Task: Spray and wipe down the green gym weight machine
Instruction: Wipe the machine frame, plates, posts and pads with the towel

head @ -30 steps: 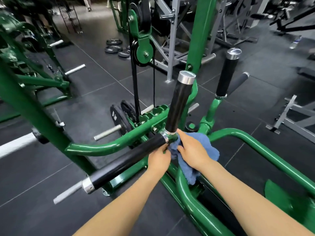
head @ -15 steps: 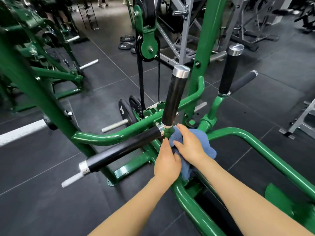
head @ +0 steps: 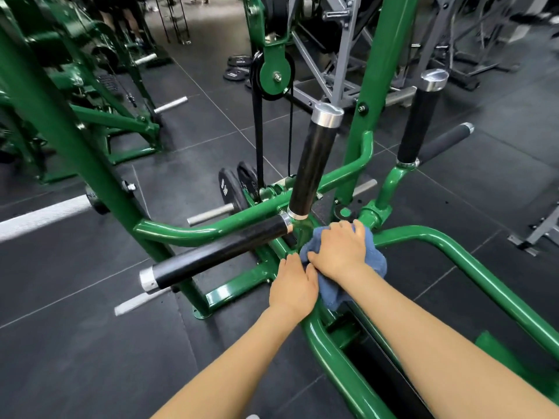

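The green weight machine (head: pixel 472 267) fills the middle of the view, with two black grip handles, one upright (head: pixel 314 164) and one lying sideways (head: pixel 217 258), meeting at a joint. Just below that joint my right hand (head: pixel 338 249) lies on a blue cloth (head: pixel 375 264), fingers curled over it, pressing it onto the green tube. My left hand (head: pixel 293 285) sits right beside it on the same tube, its fingers wrapped over the tube's left side and its thumb touching the cloth's edge. No spray bottle is in view.
A second pair of black handles (head: pixel 420 122) rises to the right. Black weight plates (head: pixel 230 189) hang on a peg behind the joint, and a belt and pulley (head: pixel 275 74) stand above. Another green machine (head: pixel 90 95) stands left; grey frames and floor plates lie behind.
Both hands and the cloth have slid a little down the green tube, away from the handle joint, and my right hand now spreads wider over the cloth.
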A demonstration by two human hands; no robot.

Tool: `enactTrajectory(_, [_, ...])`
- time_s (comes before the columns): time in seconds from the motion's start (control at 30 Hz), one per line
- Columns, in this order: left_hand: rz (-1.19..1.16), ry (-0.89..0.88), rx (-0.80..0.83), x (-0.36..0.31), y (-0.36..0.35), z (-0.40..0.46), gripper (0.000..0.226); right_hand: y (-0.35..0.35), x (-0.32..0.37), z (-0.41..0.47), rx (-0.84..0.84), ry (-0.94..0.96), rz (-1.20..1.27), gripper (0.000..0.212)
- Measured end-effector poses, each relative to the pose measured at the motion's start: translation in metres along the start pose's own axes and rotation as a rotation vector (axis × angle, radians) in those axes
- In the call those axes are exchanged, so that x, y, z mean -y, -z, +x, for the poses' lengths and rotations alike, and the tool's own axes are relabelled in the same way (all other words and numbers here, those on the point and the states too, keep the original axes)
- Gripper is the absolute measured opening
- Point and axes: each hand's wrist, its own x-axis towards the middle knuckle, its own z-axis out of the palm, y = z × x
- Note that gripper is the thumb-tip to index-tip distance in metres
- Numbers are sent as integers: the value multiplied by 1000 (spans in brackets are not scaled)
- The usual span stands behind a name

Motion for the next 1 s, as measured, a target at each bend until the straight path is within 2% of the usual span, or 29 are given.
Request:
enactTrajectory(0.1, [-29, 20, 26, 3, -1, -5, 29, 6, -3, 11, 123, 23, 75, 36])
enactTrajectory(0.2, [8, 15, 88, 7, -3, -1, 35, 3, 9, 20, 148, 17, -53, 23])
enactTrajectory(0.33, [18, 13, 174, 10, -3, 3, 46, 0, 17, 24, 66, 12, -87, 29])
enactTrajectory(0.5, [51, 47, 227, 3, 7, -2, 51, -1, 3, 13, -28, 80, 8, 22])
enactTrajectory(0.6, [156, 18, 195, -1, 12, -6, 49, -9, -2, -2, -225, 16, 210, 26])
enactTrajectory(0.7, [190, -147, 35, -20, 15, -14, 40, -8, -18, -11, -568, -275, 571, 21])
enactTrajectory(0.77, [164, -260, -15, -37, 12, -15, 44, -1, -39, -3, -675, -442, 655, 18])
enactTrajectory(0.83, [192, -318, 42, -53, 4, -8, 52, 5, -58, 14, -647, -413, 605, 17])
enactTrajectory(0.87, [235, -332, 75, -59, -1, -1, 56, 5, -62, 23, -571, -340, 533, 22])
enactTrajectory(0.93, [298, -295, 108, -68, -13, 15, 59, -5, -60, 40, -318, -191, 304, 30])
enactTrajectory(1.0, [314, -185, 102, -70, -22, 27, 63, -18, -52, 51, -108, -135, 144, 55])
